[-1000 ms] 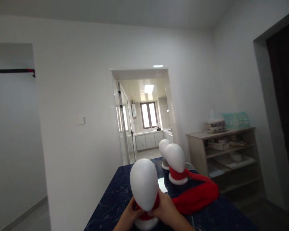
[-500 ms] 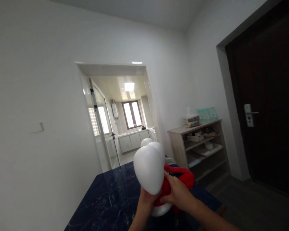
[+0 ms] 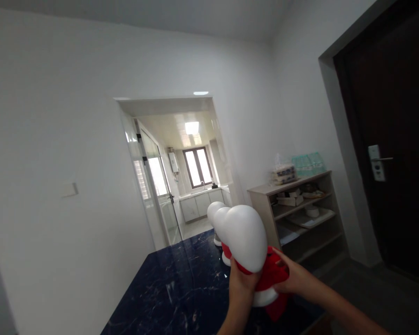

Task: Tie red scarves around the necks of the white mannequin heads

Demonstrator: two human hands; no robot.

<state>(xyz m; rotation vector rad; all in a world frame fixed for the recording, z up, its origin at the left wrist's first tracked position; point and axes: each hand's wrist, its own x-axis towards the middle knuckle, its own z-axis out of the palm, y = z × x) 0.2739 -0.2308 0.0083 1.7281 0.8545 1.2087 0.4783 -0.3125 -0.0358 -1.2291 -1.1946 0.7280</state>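
A white, smooth, egg-shaped mannequin head (image 3: 247, 237) stands nearest me on a white base (image 3: 265, 298). Red cloth (image 3: 267, 277) is wrapped around its neck, and a loose end hangs below the base's edge. My left hand (image 3: 242, 277) is closed around the neck just under the head, over the cloth. On the right side, my right hand (image 3: 293, 274) grips the red cloth with thumb and fingers, some of them hidden in its folds. Beyond stand two more white heads in a row, a middle head (image 3: 220, 219) with red below it and a far head (image 3: 213, 209).
The heads stand on a dark blue marbled table (image 3: 171, 284). Past its right side is a wooden shelf unit (image 3: 260, 197) bearing packages. A doorway behind opens on a kitchen with cabinets (image 3: 195, 207). At far right is a dark door (image 3: 405, 139).
The view has shifted, and the near head now appears farther right, uncovering more of the heads behind it. My right hand has moved outward from the neck along the red cloth.
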